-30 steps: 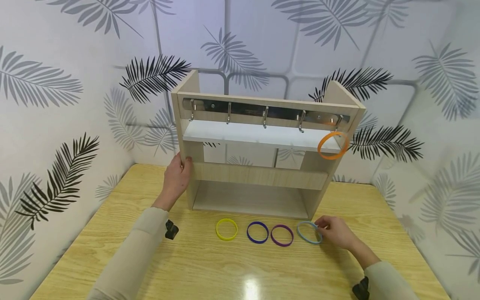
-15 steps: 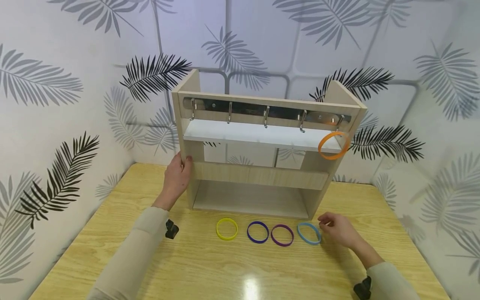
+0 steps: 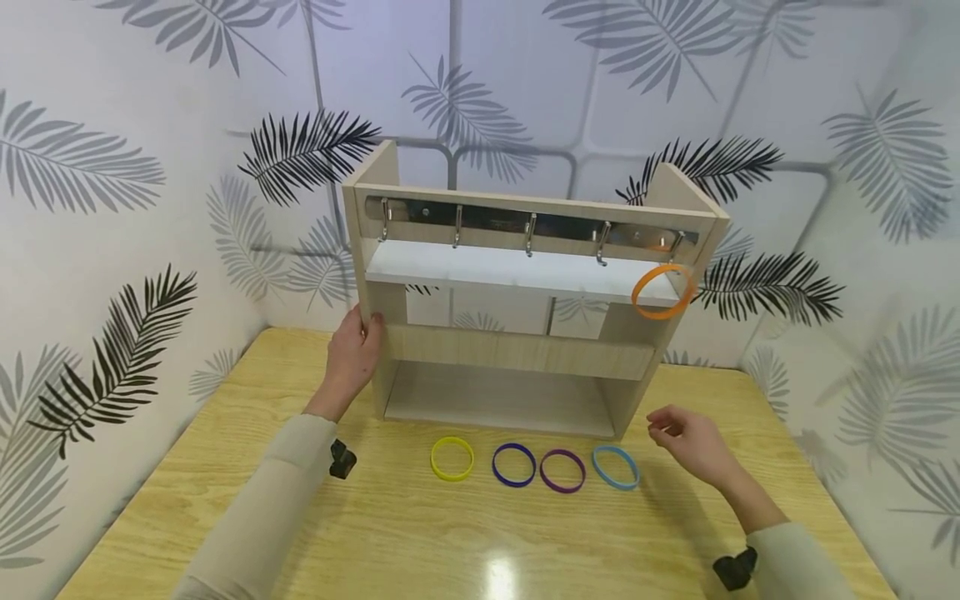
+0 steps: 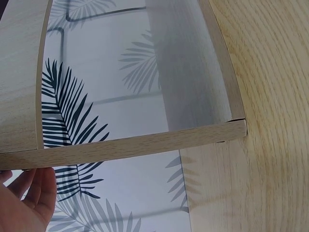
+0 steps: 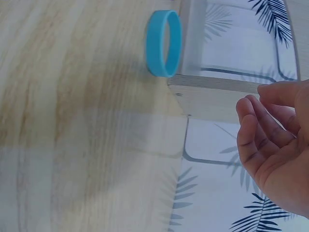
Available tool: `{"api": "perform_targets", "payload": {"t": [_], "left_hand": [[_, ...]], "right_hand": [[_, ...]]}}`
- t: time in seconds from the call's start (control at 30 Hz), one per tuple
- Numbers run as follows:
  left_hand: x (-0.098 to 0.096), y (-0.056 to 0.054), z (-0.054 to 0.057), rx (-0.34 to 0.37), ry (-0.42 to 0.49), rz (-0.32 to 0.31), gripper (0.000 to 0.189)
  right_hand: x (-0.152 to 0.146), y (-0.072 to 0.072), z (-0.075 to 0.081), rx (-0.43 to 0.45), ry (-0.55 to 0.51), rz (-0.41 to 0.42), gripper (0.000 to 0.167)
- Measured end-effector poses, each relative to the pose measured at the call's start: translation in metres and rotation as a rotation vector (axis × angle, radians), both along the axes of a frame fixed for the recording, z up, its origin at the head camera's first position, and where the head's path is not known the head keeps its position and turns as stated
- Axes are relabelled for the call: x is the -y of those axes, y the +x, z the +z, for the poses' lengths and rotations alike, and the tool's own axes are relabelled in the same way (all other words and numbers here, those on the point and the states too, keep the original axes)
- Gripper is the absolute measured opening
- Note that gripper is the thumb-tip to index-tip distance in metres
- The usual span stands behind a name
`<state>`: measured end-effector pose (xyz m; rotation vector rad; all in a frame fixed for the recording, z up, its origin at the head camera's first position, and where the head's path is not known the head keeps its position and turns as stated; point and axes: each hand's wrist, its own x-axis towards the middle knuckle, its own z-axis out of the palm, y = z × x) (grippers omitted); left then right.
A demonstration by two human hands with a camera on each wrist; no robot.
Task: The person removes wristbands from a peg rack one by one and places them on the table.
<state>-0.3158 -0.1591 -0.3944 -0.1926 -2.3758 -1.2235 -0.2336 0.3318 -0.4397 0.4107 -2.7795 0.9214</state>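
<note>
Right hand (image 3: 690, 442) has lifted off the light blue band (image 3: 616, 467) and drawn back to the right since the earlier frames, where its fingers touched the band's right edge. Band now lies flat on the surface (image 3: 450, 542), untouched, just in front of the wooden rack (image 3: 517, 350) at its right corner. The right-wrist view confirms this: band (image 5: 164, 43) is apart from the hand (image 5: 277, 150), whose fingers are loosely curled and hold nothing.

Judgement: the band has been released rather than picked up; it stays in the row and no transfer to a hook is under way.

Left of the blue band, also in front of the rack: purple band (image 3: 562, 471), dark blue band (image 3: 513, 464), yellow band (image 3: 452, 458), in one line, each slightly apart from the next.

Left hand (image 3: 352, 358) grips the rack's left side panel, fingers wrapped round its front edge, unchanged. The left-wrist view shows only part of the palm (image 4: 24, 203) below the panel edge.

Orange band (image 3: 662, 292) hangs from the rightmost hook (image 3: 677, 244) of the metal rail on the rack's top bar. The other four hooks are bare.
</note>
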Motion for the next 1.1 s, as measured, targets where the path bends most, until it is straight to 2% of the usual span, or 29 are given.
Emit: {"api": "perform_targets", "payload": {"t": [0.2,0.5,0.9,1.1], "left_hand": [[-0.001,0.001,0.0,-0.004,0.006,-0.001,0.051],[0.0,-0.002,-0.003,-0.02,0.014,0.0,0.052],[-0.001,0.0,-0.002,-0.024,0.016,-0.024,0.052],[-0.001,0.0,-0.001,-0.013,0.019,-0.011,0.052]], "right_hand": [[0.0,0.004,0.009,-0.018,-0.003,-0.009,0.015],[-0.002,0.006,0.012,-0.041,0.007,-0.009,0.016],[0.0,0.01,0.019,-0.053,0.011,-0.021,0.015],[0.0,0.009,0.025,-0.06,0.02,-0.026,0.015]]}}
